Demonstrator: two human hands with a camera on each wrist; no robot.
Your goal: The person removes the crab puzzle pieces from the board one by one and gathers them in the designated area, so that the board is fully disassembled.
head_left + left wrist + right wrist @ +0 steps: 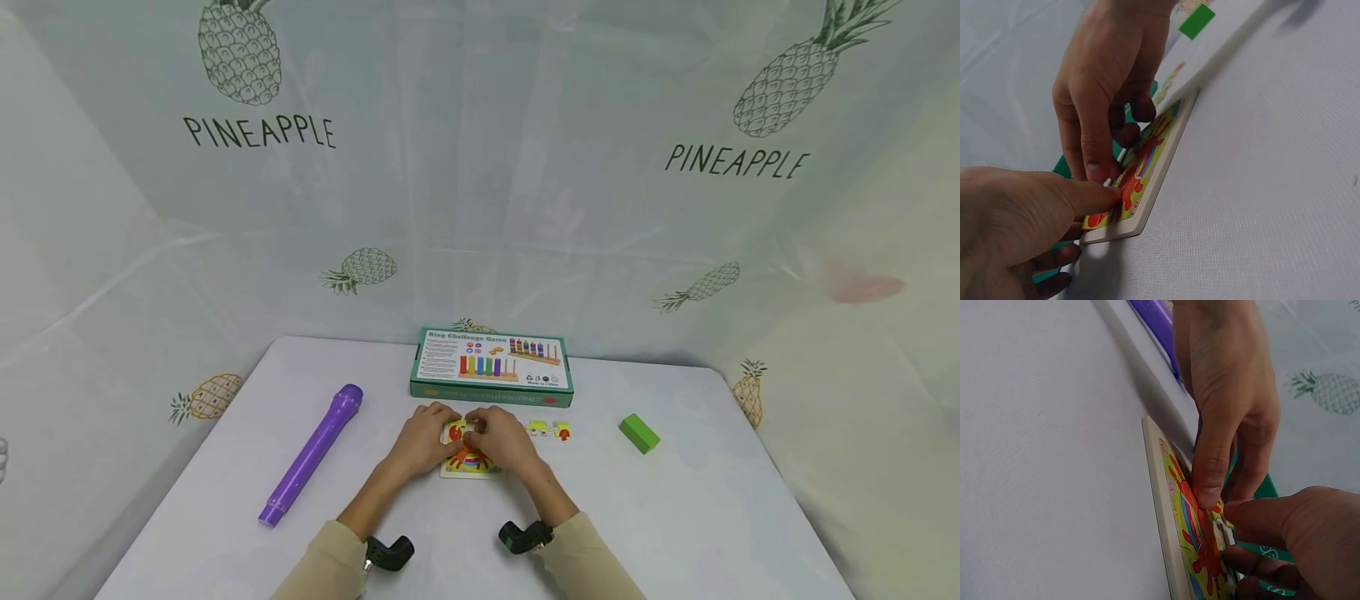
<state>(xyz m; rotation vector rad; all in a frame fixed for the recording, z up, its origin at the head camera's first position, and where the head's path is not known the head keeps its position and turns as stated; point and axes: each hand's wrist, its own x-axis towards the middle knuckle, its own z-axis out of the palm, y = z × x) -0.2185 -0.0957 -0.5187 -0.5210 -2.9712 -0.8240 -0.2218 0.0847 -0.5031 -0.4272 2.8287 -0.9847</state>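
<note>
A flat wooden jigsaw puzzle with a red crab picture lies on the table, both hands over it. My left hand grips its left side, thumb on the face and the other fingers around the edge. From the right, my right hand pinches a small yellow puzzle piece at the board's far side; the fingers partly hide it. Pale bare wood shows beside that piece. Two loose puzzle pieces, one yellow and white and one yellow and red, lie right of the board.
A green game box lies behind the puzzle. To the left is a long purple tube, to the right a green block. A pineapple-print sheet hangs behind the white table.
</note>
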